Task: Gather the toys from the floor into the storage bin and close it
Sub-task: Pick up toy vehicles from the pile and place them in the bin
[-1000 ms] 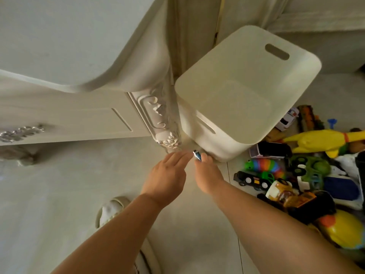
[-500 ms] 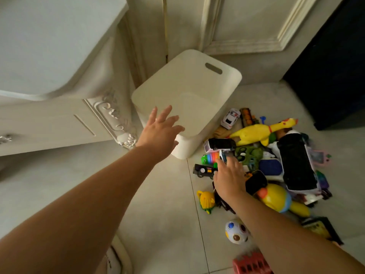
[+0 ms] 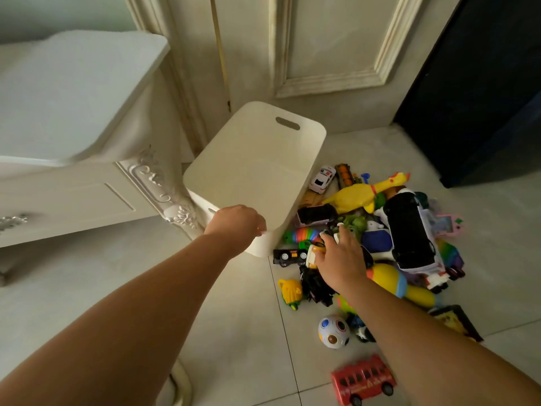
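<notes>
Mostly hidden, left hand [image 3: 238,222] fingers curled over bin [image 3: 310,136] rim, right hand [image 3: 341,259] spread on toy pile [image 3: 407,230], grasp unclear.

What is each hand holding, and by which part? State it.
The left hand grips the near rim of the cream plastic storage bin. The right hand rests on the toy pile; whether it holds anything cannot be told.

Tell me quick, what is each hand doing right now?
Left hand: closed on the near rim of the white storage bin.
Right hand: spread over the toy pile, fingers on a small toy; grip cannot be told.
</notes>
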Demonstrator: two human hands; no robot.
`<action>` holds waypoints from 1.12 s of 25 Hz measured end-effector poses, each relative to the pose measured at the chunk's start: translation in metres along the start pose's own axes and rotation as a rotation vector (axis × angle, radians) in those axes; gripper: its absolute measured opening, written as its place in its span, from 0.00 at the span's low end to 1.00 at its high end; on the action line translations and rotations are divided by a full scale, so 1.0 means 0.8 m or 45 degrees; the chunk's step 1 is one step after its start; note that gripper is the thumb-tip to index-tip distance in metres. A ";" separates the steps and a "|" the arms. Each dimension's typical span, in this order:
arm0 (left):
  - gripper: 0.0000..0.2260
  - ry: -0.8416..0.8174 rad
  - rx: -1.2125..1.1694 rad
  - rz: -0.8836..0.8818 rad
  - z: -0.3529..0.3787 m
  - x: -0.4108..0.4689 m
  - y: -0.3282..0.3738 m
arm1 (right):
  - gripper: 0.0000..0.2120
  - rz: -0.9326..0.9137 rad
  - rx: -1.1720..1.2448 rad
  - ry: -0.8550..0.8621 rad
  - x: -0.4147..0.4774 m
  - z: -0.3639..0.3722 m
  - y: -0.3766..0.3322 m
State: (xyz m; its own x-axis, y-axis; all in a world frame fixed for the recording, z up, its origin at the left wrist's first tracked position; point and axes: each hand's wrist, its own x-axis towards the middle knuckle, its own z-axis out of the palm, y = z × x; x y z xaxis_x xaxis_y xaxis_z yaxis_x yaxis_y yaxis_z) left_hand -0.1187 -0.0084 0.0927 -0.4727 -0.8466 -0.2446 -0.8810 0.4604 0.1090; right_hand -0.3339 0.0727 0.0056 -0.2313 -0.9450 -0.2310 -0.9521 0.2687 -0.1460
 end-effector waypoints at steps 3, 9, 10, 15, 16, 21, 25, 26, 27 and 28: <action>0.10 -0.053 0.054 0.014 -0.002 -0.019 0.021 | 0.25 0.028 0.044 -0.036 -0.024 -0.013 0.017; 0.10 -0.087 0.150 0.123 0.004 -0.055 0.078 | 0.25 0.014 0.101 -0.094 -0.070 -0.028 0.049; 0.09 -0.122 0.123 0.108 0.007 -0.065 0.084 | 0.25 0.030 0.114 -0.105 -0.079 -0.030 0.057; 0.09 -0.285 -0.001 0.054 0.012 -0.109 0.105 | 0.26 0.110 0.187 -0.134 -0.110 -0.037 0.074; 0.09 -0.327 -0.013 0.054 0.010 -0.116 0.108 | 0.26 0.111 0.203 -0.124 -0.112 -0.040 0.074; 0.09 -0.575 -0.095 0.064 0.013 -0.149 0.118 | 0.26 0.119 0.250 -0.077 -0.128 -0.049 0.080; 0.12 -0.925 -0.193 0.053 0.015 -0.156 0.123 | 0.25 0.129 0.279 -0.106 -0.134 -0.044 0.084; 0.13 -1.039 -0.252 0.012 0.012 -0.155 0.123 | 0.25 0.126 0.295 -0.101 -0.133 -0.044 0.086; 0.13 -1.091 -0.305 -0.022 0.008 -0.150 0.123 | 0.25 0.124 0.314 -0.078 -0.132 -0.045 0.089; 0.12 -1.038 -0.348 -0.035 0.002 -0.143 0.125 | 0.25 0.132 0.336 -0.042 -0.130 -0.047 0.093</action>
State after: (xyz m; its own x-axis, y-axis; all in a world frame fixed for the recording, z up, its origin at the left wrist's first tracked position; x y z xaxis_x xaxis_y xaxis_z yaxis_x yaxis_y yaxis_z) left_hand -0.1531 0.1351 0.1297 -0.3809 -0.3521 -0.8550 -0.9155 0.2730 0.2954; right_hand -0.3883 0.1841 0.0547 -0.3138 -0.9046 -0.2886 -0.8378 0.4068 -0.3640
